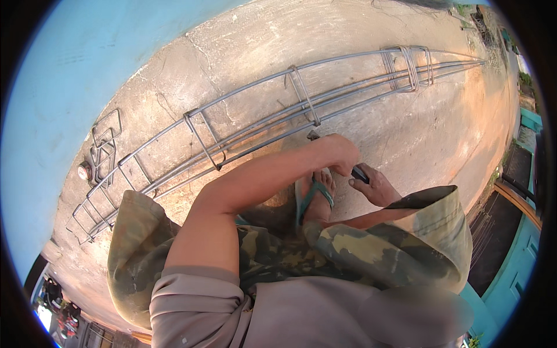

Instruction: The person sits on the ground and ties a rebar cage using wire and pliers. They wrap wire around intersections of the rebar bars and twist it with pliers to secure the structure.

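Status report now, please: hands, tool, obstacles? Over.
Right hand grips dark-handled tool. Left hand curled at it, grip hidden. Tool head beside steel bar frame. Sandaled foot below hands.

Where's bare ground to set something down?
Bare concrete lies between the blue wall and the middle of the rebar frame, and between the right hand and the frame's right end. It's crowded at the frame's left end, beside loose metal hoops.
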{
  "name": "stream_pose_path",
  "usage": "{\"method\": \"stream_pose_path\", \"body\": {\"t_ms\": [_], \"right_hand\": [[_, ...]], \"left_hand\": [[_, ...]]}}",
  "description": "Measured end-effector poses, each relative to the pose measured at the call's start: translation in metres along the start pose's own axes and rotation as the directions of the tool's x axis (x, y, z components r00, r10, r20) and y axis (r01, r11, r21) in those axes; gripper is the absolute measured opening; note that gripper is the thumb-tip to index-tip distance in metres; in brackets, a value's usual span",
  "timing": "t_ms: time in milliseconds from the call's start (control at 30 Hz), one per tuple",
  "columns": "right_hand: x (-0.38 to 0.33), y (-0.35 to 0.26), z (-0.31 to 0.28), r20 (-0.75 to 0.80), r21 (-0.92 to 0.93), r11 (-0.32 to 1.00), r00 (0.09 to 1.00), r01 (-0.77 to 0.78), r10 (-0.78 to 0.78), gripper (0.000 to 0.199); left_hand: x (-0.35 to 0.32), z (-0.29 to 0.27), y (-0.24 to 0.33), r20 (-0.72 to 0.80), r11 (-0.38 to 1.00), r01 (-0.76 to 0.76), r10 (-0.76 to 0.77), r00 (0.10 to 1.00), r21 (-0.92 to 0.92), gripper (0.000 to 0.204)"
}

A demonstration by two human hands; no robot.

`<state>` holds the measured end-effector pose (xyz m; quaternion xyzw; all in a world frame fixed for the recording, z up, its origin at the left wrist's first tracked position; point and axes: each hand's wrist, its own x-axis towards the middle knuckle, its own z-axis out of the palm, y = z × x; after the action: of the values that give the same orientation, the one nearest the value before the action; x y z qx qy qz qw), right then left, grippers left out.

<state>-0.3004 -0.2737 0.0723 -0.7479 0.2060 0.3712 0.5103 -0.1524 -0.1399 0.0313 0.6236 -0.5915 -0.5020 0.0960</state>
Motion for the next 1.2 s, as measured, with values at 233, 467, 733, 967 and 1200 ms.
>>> {"method": "stream_pose_path", "body": {"t_ms": [233,467,733,967,1200], "right_hand": [[-0.019,0.022,-0.005,0.081,0.419,0.906,0.996,-0.061,0.03,0.031],[-0.001,0.004,0.003,-0.244,0.515,0.838,0.968,0.178,-0.056,0.03],[0.025,-0.014,0.011,-0.482,0.528,0.785,0.875,0.324,-0.037,0.024],[0.025,-0.021,0.026,-0.377,0.759,0.578,0.926,0.301,0.012,0.039],[0.043,0.034,0.03,-0.395,0.597,0.764,0.919,0.245,0.013,0.046]], "left_hand": [[-0.039,-0.024,-0.024,-0.68,0.897,-0.263,-0.056,0.731,-0.357,0.044],[-0.047,-0.063,-0.046,-0.617,0.579,-0.304,-0.476,0.627,-0.756,0.031],[-0.002,-0.054,-0.017,-0.776,0.763,-0.268,-0.439,0.452,-0.588,0.028],[-0.009,-0.058,-0.026,-0.814,0.971,0.212,-0.212,0.541,-0.112,0.017],[0.04,-0.081,-0.047,-0.634,0.788,-0.157,-0.341,0.694,-0.595,0.026]]}}
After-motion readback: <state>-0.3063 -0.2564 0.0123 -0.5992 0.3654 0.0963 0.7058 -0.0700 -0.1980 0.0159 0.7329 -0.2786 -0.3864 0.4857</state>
